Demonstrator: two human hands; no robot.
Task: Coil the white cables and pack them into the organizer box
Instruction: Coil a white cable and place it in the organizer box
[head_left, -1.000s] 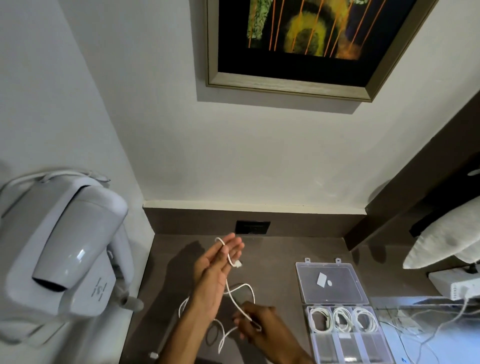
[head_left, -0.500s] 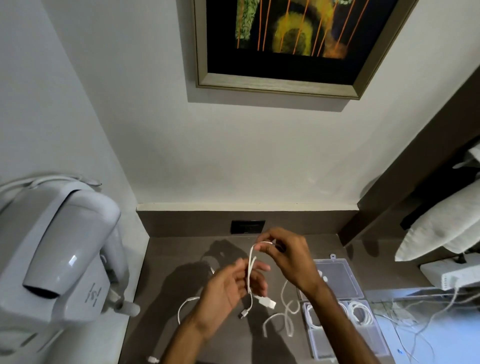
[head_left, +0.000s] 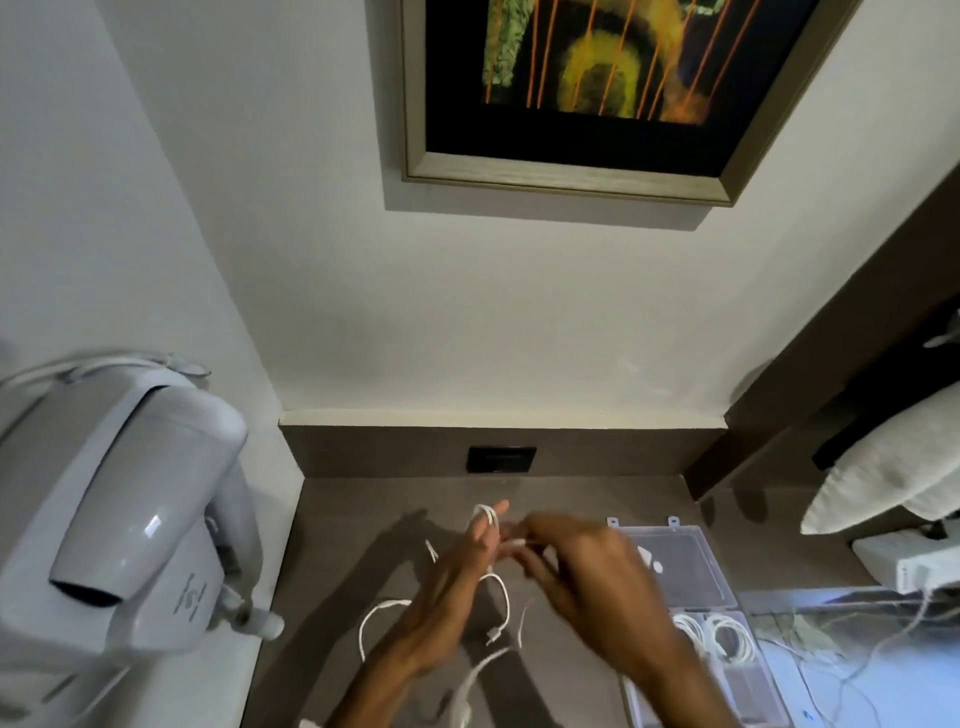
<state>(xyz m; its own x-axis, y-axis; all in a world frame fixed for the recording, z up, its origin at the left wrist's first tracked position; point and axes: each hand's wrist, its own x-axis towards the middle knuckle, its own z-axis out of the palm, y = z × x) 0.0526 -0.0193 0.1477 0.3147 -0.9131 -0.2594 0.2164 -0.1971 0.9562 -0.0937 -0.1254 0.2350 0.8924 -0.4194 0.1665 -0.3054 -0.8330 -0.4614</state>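
My left hand (head_left: 451, 587) is raised over the brown counter with its fingers pointing away, and a white cable (head_left: 503, 597) is looped around the fingertips. The rest of that cable hangs down and trails across the counter. My right hand (head_left: 582, 577), blurred, pinches the cable just right of the left fingertips. The clear organizer box (head_left: 727, 670) lies open at the right, its lid (head_left: 675, 561) folded back. Coiled white cables (head_left: 724, 636) lie in its near compartments, partly hidden by my right arm.
A white wall-mounted hair dryer (head_left: 124, 519) fills the left side. A dark socket (head_left: 501, 459) sits in the back panel. A pillow (head_left: 893, 467) and a white device with thin wires (head_left: 904, 566) are at the right. A framed picture (head_left: 597, 88) hangs above.
My left hand has turned upright with the cable now wrapped around its fingertips. My right hand has dropped lower and moved close to the left fingers, still on the cable.
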